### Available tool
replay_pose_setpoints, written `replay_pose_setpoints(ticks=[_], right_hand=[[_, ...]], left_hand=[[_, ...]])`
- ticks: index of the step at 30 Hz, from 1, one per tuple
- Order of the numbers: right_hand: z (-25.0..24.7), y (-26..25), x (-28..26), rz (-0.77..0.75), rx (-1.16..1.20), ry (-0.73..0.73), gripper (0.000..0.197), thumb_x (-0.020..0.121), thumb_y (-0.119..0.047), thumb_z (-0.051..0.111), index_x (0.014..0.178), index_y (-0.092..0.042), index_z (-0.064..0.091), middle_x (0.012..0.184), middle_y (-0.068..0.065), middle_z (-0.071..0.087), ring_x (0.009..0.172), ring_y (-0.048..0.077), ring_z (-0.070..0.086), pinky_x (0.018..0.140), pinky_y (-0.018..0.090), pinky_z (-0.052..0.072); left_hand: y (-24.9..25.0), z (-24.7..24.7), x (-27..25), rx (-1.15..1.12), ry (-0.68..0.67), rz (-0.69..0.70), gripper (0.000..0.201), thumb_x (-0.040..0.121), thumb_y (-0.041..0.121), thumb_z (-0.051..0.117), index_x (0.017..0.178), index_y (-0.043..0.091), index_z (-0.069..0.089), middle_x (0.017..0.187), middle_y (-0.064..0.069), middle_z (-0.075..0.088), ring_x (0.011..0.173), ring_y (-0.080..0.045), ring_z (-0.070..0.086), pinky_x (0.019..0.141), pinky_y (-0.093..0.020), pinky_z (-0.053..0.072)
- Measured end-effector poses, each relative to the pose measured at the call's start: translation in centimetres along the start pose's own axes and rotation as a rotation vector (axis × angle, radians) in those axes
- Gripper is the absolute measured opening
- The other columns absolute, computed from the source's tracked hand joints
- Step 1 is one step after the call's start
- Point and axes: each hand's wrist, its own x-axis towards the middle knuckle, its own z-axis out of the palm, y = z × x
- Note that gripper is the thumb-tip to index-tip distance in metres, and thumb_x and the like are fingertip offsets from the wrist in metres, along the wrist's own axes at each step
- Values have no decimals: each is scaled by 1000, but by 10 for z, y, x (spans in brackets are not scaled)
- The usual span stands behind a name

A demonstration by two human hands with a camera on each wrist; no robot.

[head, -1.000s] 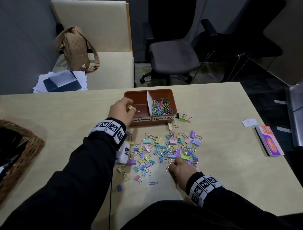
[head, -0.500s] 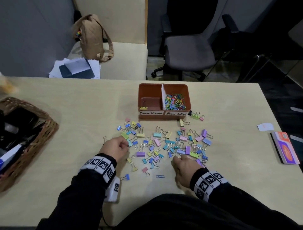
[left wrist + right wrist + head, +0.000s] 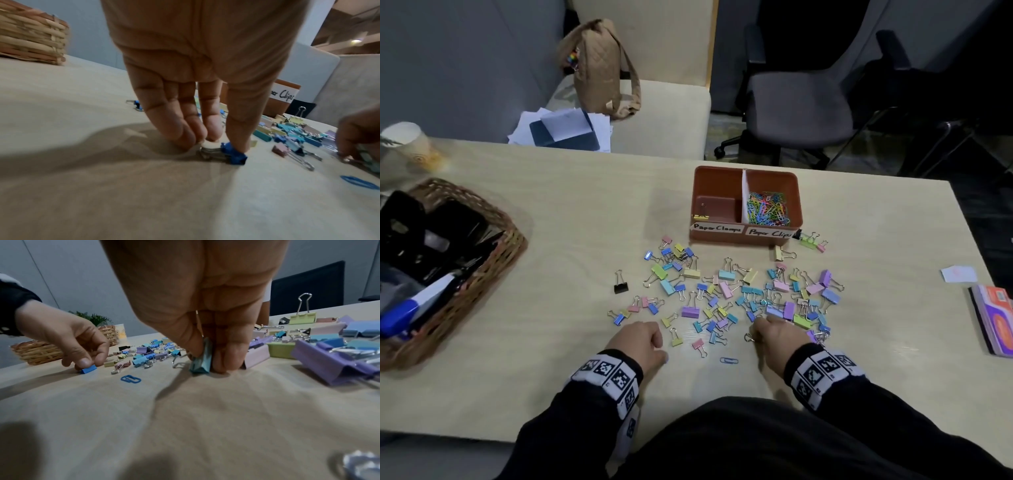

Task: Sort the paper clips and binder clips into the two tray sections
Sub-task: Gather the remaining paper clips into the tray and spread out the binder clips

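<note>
The brown tray (image 3: 770, 176) stands at the table's far middle. One yellow binder clip (image 3: 701, 216) lies in its left section and coloured paper clips (image 3: 767, 209) fill the right section. Several pastel binder clips (image 3: 726, 291) are scattered in front of it. A blue paper clip (image 3: 728, 360) lies alone near me. My left hand (image 3: 218, 142) is down on the table, thumb and fingers pinching a small blue binder clip (image 3: 233, 153). My right hand (image 3: 205, 360) pinches a teal binder clip (image 3: 200, 368) standing on the table at the pile's near right edge.
A wicker basket (image 3: 465, 274) of office items sits at the left edge, with a paper cup (image 3: 407, 144) behind it. A black binder clip (image 3: 620, 286) lies apart, left of the pile. A white slip (image 3: 959, 274) and an orange booklet (image 3: 993, 318) lie at right.
My left hand left the yellow clip in the tray's left section, drew back toward me and came down on the blue clip. My right hand stayed at the pile's near edge.
</note>
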Motion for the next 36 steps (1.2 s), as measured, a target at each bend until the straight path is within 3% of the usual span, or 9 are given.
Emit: replay_pose_setpoints(ticks=[5,9,11,14,18,24,30,33,36], right_hand=[[3,-5,-7,-125,-24,142,34,88,-16,60,120,-20,50,124,-1,45,100,18,56,85,26,52],[4,-13,-12,-235,-136,169,23,98,-26,42,114,-16,56,109,1,56,95,21,55,87,32,48],[8,-16,-11,-276,-174,136,23,97,-29,44,108,-15,59,103,3,59,92,23,55,88,36,48],[19,-20,-9,-332,-200,41,28,93,-37,51,111,-17,59,109,3,57,99,24,54,90,36,44],[32,-25,-2,-350,-275,-22,30,90,-22,57,119,-14,54,117,7,55,107,27,53,90,37,41],[32,-28,1,-291,-307,-124,36,93,-24,49,125,-7,50,125,14,51,115,31,47,95,41,38],[34,-32,3,-411,-398,-156,32,97,-21,49,121,-1,52,120,19,54,109,34,50,91,45,38],[20,-35,0,-402,-296,-133,21,92,-19,52,110,-9,56,107,12,60,96,30,56,90,41,43],[-23,-27,6,-179,58,74,12,90,-11,47,97,-17,54,92,0,62,83,21,58,82,33,50]], left_hand=[[14,6,2,21,30,86,13,79,23,68,85,22,57,87,3,59,84,-16,58,74,-25,47],[25,10,5,45,53,139,3,85,20,60,84,20,57,91,0,61,85,-18,59,77,-29,50],[30,10,5,75,56,157,6,89,25,58,85,19,57,94,-2,62,86,-18,60,79,-31,51],[37,10,8,117,61,184,15,92,33,55,85,19,57,96,-2,61,88,-19,60,77,-29,48],[42,8,9,115,62,194,16,92,35,55,89,20,59,97,0,62,87,-17,59,76,-29,49],[37,8,11,62,84,197,12,92,31,54,88,22,59,94,3,64,84,-14,61,77,-31,53],[35,8,15,49,82,211,10,91,31,54,85,24,56,94,3,63,83,-14,59,76,-29,52],[35,8,15,48,73,209,9,91,32,55,86,25,56,93,4,63,84,-13,59,77,-28,51],[35,6,15,55,64,218,10,92,34,54,87,26,55,92,4,61,83,-12,57,75,-25,49]])
